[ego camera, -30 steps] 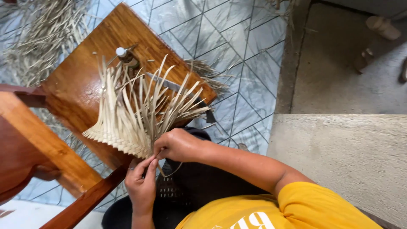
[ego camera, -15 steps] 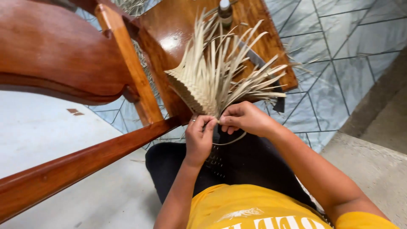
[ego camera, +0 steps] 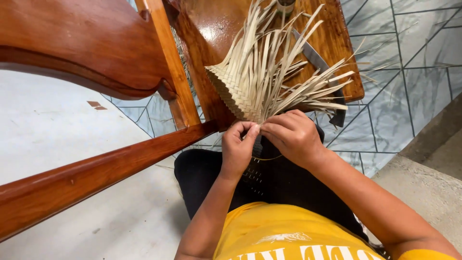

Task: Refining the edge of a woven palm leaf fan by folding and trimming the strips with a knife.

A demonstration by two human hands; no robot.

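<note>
A half-woven piece of pale palm-leaf strips [ego camera: 245, 94] leans against the seat of a wooden chair [ego camera: 211, 29], its loose strip ends fanning up and to the right. My left hand [ego camera: 238, 149] and my right hand [ego camera: 293, 137] meet at the lower corner of the weave, both pinching strips there. A thin strip loops down below my hands over my dark-clothed lap. A long knife [ego camera: 315, 60] lies on the chair seat behind the loose strips.
The chair's backrest and rails [ego camera: 91, 48] fill the left and upper left. A small bottle [ego camera: 285, 5] stands at the seat's far edge. Grey tiled floor [ego camera: 409, 58] lies to the right, a concrete step [ego camera: 423, 192] at lower right.
The view swung left and downward, so the chair back now fills the left side. My hands have stayed at the weave's lower corner and closed tighter together.
</note>
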